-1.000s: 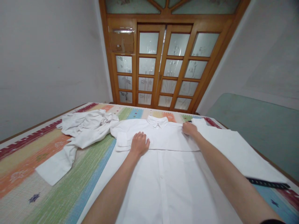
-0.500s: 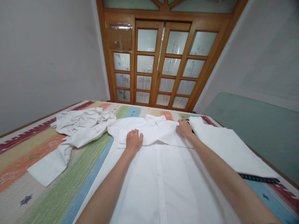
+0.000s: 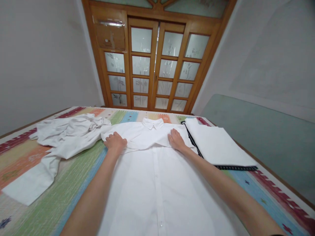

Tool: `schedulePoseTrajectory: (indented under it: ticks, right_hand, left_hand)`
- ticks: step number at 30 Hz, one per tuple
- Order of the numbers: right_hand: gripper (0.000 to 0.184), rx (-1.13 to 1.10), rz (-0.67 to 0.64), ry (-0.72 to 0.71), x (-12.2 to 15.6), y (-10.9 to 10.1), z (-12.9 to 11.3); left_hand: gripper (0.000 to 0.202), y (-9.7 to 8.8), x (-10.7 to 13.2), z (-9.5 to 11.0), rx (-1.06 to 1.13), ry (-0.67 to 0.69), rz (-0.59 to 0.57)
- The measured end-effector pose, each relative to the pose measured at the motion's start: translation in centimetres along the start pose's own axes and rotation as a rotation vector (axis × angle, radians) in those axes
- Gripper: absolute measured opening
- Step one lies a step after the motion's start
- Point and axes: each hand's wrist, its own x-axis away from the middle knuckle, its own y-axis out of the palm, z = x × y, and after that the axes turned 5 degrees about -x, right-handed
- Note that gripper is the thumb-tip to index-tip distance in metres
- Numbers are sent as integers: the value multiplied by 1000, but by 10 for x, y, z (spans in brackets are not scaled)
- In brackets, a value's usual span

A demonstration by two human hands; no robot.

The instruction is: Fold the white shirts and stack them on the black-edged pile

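A white buttoned shirt (image 3: 157,183) lies flat on the striped bed cover (image 3: 73,170), collar (image 3: 153,123) at the far end, with its sleeves folded across the chest. My left hand (image 3: 115,143) rests on the folded sleeve at the shirt's left shoulder, fingers curled down onto the cloth. My right hand (image 3: 175,139) lies flat on the folded sleeve right of the button line, fingers stretched out.
A crumpled white garment (image 3: 64,137) lies at the left. A folded white cloth with a dark edge (image 3: 216,146) sits right of the shirt. A wooden glazed door (image 3: 152,65) stands beyond the bed; a green surface (image 3: 265,134) runs along the right.
Both hands have slid left along the folded sleeves, the left out to the shoulder edge and the right toward the middle. The view has shifted right.
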Motion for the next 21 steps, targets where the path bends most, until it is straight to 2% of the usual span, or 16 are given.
schedulePoseTrajectory:
  ticks: [5,13,21]
  right_hand:
    - [65,-32,-91,42,5,6,5]
    - [69,20,-194,12,9,-1,3]
    - [70,62,-276,-5,12,-10,7]
  left_hand:
    - [49,-3,-11,-8,27,83,-82]
    - [45,-6,-17,-17,206,35,138]
    - [39,15,-21,-27,176,57,151]
